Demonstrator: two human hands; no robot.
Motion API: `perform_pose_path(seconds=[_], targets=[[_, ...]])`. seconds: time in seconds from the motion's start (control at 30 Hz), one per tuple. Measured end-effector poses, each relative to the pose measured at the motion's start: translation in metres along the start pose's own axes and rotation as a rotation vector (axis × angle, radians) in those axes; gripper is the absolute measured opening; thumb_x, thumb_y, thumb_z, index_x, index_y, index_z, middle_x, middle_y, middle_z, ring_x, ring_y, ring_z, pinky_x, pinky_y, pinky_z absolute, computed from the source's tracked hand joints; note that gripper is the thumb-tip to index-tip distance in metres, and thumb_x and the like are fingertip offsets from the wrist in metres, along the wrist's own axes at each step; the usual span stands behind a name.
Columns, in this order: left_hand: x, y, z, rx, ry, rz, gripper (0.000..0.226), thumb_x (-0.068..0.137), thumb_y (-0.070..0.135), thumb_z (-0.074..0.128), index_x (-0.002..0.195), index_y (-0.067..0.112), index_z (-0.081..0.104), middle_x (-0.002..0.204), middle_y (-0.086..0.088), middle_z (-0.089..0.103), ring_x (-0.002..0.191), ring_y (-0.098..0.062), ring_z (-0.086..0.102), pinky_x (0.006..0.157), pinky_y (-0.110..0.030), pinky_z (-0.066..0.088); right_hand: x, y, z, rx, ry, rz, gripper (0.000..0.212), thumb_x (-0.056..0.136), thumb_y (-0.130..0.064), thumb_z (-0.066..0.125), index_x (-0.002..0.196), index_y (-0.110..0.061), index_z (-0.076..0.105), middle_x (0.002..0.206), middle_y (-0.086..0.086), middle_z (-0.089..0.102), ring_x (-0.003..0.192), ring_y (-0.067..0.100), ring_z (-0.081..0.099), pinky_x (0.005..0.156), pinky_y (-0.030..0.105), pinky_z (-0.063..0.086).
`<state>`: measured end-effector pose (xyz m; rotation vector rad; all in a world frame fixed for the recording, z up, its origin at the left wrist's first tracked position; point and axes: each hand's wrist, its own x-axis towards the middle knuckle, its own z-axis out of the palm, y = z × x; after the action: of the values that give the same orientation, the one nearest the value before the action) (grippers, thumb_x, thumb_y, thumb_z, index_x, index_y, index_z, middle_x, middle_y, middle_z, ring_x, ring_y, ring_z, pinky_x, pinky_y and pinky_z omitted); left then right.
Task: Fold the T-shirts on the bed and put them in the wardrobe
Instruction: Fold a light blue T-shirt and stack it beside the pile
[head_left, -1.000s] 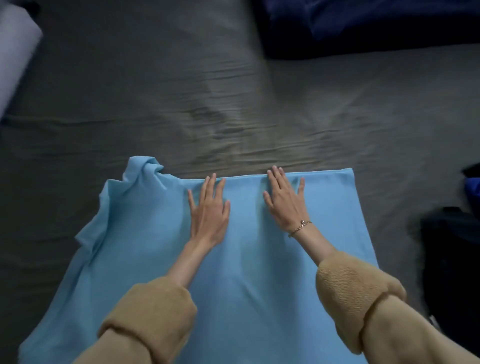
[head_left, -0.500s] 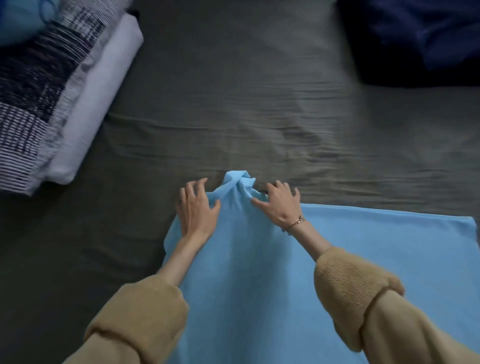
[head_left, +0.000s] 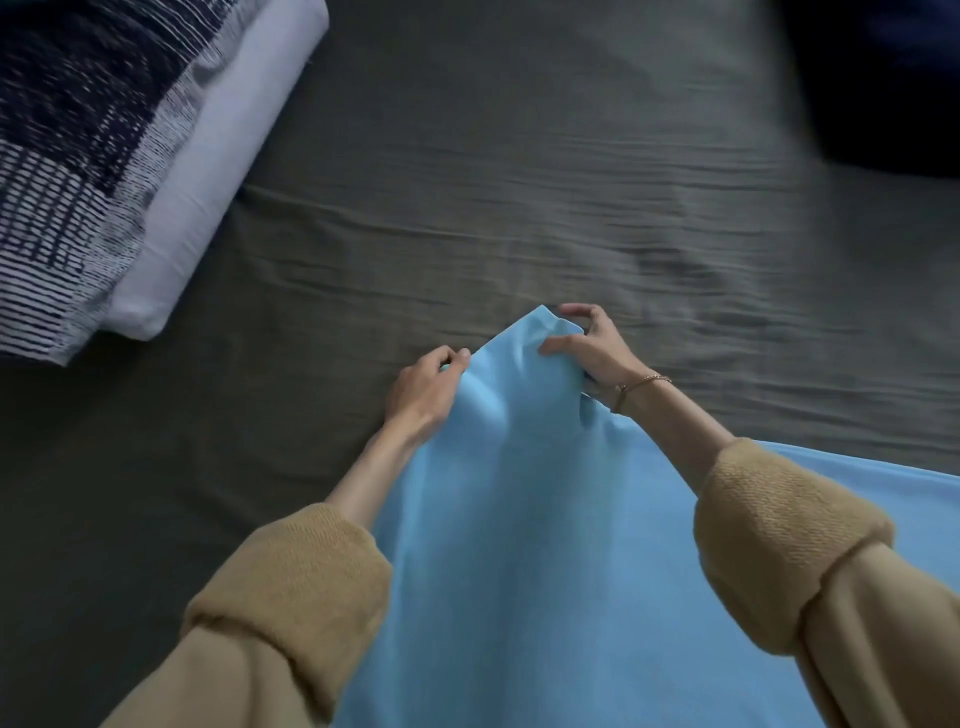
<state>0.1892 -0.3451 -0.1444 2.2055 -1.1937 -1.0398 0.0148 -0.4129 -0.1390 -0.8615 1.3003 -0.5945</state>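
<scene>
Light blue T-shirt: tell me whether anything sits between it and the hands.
Nothing does. The left hand and the right hand both already pinch the light blue T-shirt at its bunched far end, directly on the fabric.

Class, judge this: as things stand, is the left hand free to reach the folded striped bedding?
Probably not: the left hand grips the blue T-shirt; only bare grey sheet separates it from the striped bedding.
</scene>
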Motion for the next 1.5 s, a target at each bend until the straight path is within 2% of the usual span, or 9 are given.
perform_pose_path(seconds=[0.23,0.3,0.4,0.57,0.7,0.8,0.97,1.3,1.5], targets=[[0.018,-0.009,-0.010,-0.048,-0.255,0.054,0.020,0.076,0.050,0.051,0.069,0.032,0.055,0.074,0.007,0.061,0.071,-0.018,0.054,0.067,-0.031,0.039,0.011,-0.006,-0.014,-0.443,0.185,-0.270,0.036,0.081,-0.018,0.071,0.113,-0.012,0.056,0.105,0.000,0.057,0.085,0.008,0.052,0.060,0.000,0.038],[0.015,-0.009,-0.008,-0.010,-0.240,0.021,0.024,0.080,0.049,0.050,0.069,0.028,0.051,0.073,0.008,0.058,0.070,-0.017,0.051,0.064,-0.031,0.035,0.012,-0.008,-0.020,-0.725,0.147,-0.230,0.036,0.079,-0.043,0.069,0.101,-0.017,0.058,0.096,-0.003,0.057,0.088,0.013,0.051,0.077,0.018,0.044],[0.010,-0.008,-0.005,0.161,-0.147,0.033,0.016,0.088,0.033,0.048,0.078,0.021,0.047,0.077,0.002,0.057,0.078,-0.025,0.052,0.064,-0.033,0.033,0.011,-0.010,-0.025,-0.991,0.096,-0.160,0.045,0.078,-0.050,0.064,0.063,-0.013,0.045,0.065,0.000,0.048,0.071,0.023,0.047,0.064,0.035,0.034],[0.006,-0.012,0.000,0.369,0.007,0.195,0.021,0.099,0.035,0.036,0.104,0.018,0.045,0.089,-0.008,0.061,0.095,-0.035,0.056,0.069,-0.035,0.030,0.002,-0.006,-0.029,-0.704,-0.030,-0.396,0.023,0.087,-0.026,0.064,0.068,-0.024,0.052,0.068,-0.011,0.056,0.061,-0.001,0.052,0.059,0.017,0.040],[0.003,-0.017,0.001,0.416,0.060,0.270,0.027,0.102,0.034,0.031,0.115,0.014,0.044,0.089,-0.016,0.064,0.093,-0.040,0.056,0.067,-0.037,0.032,0.003,-0.008,-0.026,-0.669,-0.022,-0.501,0.025,0.091,-0.029,0.061,0.076,-0.014,0.048,0.066,-0.010,0.054,0.052,-0.003,0.044,0.052,0.012,0.034],[0.002,-0.019,0.002,0.442,0.078,0.288,0.029,0.102,0.034,0.029,0.118,0.014,0.043,0.092,-0.018,0.065,0.093,-0.041,0.057,0.067,-0.037,0.032,0.006,-0.005,-0.026,-0.761,-0.045,-0.458,0.025,0.089,-0.039,0.060,0.066,-0.032,0.052,0.060,-0.017,0.056,0.057,-0.006,0.050,0.054,0.012,0.035],[0.000,-0.018,0.004,0.474,0.107,0.297,0.027,0.103,0.030,0.029,0.117,0.012,0.043,0.095,-0.020,0.064,0.094,-0.042,0.056,0.067,-0.037,0.031,0.012,-0.005,-0.036,-0.908,-0.190,-0.398,0.017,0.085,-0.025,0.066,0.087,-0.008,0.068,0.090,0.001,0.066,0.088,0.018,0.060,0.069,0.021,0.042],[-0.002,0.005,0.028,0.518,0.329,0.131,0.025,0.096,0.025,0.038,0.104,0.006,0.052,0.098,-0.016,0.064,0.097,-0.032,0.056,0.068,-0.038,0.033,0.014,0.000,-0.057,-1.155,-0.094,-0.413,0.043,0.086,-0.048,0.059,0.061,-0.015,0.047,0.058,-0.001,0.047,0.059,0.019,0.043,0.058,0.035,0.033],[0.023,0.038,0.043,0.381,0.134,0.308,0.035,0.096,0.040,0.045,0.114,0.009,0.048,0.117,-0.008,0.057,0.113,-0.025,0.049,0.083,-0.033,0.034,0.017,0.016,-0.055,-1.215,0.056,-0.532,0.047,0.093,-0.046,0.049,0.065,-0.008,0.046,0.053,0.001,0.040,0.061,0.028,0.039,0.059,0.036,0.032]])
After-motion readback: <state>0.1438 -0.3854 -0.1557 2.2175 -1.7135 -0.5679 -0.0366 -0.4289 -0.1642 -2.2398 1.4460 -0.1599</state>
